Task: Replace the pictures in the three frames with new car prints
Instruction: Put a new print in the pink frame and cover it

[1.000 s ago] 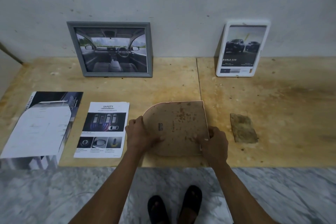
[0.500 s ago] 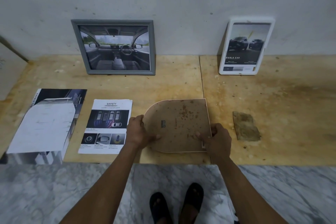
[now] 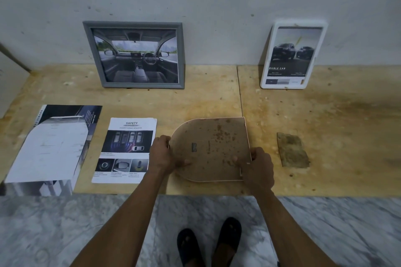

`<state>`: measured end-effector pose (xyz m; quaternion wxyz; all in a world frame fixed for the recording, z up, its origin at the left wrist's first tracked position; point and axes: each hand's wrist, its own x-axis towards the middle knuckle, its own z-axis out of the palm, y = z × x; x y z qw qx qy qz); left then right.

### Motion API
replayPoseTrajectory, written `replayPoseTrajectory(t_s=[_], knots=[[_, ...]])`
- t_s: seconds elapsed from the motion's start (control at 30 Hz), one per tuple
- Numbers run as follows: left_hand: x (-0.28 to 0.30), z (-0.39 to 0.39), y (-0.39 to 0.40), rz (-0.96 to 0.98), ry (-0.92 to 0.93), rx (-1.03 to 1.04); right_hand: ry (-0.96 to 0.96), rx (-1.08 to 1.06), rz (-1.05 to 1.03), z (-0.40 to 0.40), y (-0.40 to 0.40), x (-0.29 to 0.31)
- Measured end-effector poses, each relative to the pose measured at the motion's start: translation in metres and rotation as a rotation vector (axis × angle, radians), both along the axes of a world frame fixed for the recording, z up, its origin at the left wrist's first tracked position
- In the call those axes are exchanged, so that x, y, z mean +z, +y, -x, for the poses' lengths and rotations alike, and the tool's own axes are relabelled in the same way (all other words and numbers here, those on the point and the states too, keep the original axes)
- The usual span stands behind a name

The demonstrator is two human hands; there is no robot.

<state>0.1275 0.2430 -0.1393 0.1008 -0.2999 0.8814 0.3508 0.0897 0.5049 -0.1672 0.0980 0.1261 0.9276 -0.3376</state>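
While both hands have kept their hold over the last second, the left hand [image 3: 161, 154] and right hand [image 3: 258, 167] grip opposite edges of the arched frame [image 3: 211, 147], fingers curled round it. It lies face-down on the counter [image 3: 325, 115], barely shifted, backing apparently not yet opened.

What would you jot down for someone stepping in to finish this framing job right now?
Left hand and right hand both grip the arch-shaped frame, lying face down on the wooden table, its backing still on.
Grey frame and white frame lean on the wall, each already showing a car picture.
SAFETY print and a larger brochure lie flat left of the hands; a brown pad lies to the right.
Left: open the arch frame, swap its picture, close it and stand it up.
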Motion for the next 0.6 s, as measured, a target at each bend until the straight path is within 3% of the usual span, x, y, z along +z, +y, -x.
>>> replayPoseTrajectory(t_s=[0.2,0.37,0.6], knots=[[0.008,-0.001,-0.005,-0.052,-0.02,-0.003,-0.019,0.019,0.025,0.001,0.0,0.005],[0.008,-0.002,-0.013,-0.201,0.014,0.134,-0.004,0.047,0.04,0.004,0.004,0.006],[0.008,0.002,-0.011,-0.168,-0.019,0.158,-0.012,0.064,0.022,-0.001,0.002,0.009]])
